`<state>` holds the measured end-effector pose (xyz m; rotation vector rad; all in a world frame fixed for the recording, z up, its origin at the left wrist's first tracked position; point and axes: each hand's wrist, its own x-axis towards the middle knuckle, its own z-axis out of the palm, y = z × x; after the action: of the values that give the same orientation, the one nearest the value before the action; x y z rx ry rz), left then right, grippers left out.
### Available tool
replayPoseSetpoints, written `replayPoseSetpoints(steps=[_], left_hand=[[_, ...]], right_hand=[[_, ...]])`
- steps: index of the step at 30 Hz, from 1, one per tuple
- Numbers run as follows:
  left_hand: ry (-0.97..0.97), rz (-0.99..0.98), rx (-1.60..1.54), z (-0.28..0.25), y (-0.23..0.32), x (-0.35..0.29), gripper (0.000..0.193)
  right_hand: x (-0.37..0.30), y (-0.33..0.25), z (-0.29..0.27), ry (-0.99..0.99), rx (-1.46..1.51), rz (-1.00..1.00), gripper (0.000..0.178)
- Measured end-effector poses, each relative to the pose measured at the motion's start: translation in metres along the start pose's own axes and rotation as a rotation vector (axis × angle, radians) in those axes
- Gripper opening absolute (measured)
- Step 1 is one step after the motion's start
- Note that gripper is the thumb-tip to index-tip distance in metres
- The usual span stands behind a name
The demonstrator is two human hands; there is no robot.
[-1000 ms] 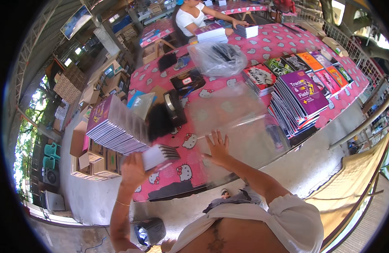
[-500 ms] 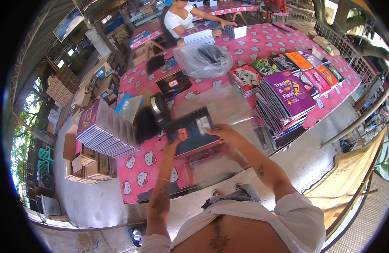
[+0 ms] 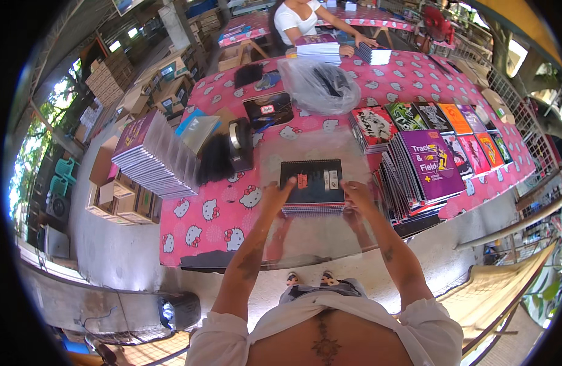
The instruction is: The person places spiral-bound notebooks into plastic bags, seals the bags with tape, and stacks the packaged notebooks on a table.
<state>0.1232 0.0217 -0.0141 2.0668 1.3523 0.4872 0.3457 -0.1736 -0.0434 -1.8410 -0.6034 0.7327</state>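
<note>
A small pile of spiral notebooks with a dark cover (image 3: 313, 183) lies level in front of me, its coil along the far edge. My left hand (image 3: 277, 196) is closed on the pile's left side, thumb on the cover. At the right side, my right hand (image 3: 357, 194) grips the near corner, its fingers partly hidden. Beneath is a clear, shiny sheet (image 3: 305, 244) that mirrors my forearms. Right of my right hand rises a stack of spiral notebooks with a purple top cover (image 3: 432, 161).
Pink patterned cloth (image 3: 195, 213) covers the table. Left stand a tall notebook stack (image 3: 153, 161), a black brush (image 3: 215, 160) and a tape roll in a dark holder (image 3: 239, 137). Beyond are a clear plastic bag (image 3: 320, 88) and colourful notebooks (image 3: 454, 119). Across sits a person (image 3: 302, 21) touching books.
The dark notebook pile was tilted and is now square to me on the clear sheet. Both hands now hold its opposite sides. My view has shifted too.
</note>
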Motion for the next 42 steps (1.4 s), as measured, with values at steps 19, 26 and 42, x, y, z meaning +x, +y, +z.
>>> replayPoseSetpoints(steps=[19, 26, 42], left_hand=[[-0.386, 0.558, 0.122, -0.087, -0.052, -0.096, 0.015], [-0.763, 0.308, -0.623, -0.102, -0.032, 0.015, 0.023], [-0.529, 0.122, -0.358, -0.108, -0.068, 0.029, 0.033]], right_hand=[[-0.087, -0.015, -0.057, -0.436, -0.622, -0.654, 0.018], [-0.022, 0.005, -0.058, 0.15, 0.243, -0.334, 0.045], [-0.008, -0.018, -0.043, 0.171, 0.583, 0.143, 0.017]])
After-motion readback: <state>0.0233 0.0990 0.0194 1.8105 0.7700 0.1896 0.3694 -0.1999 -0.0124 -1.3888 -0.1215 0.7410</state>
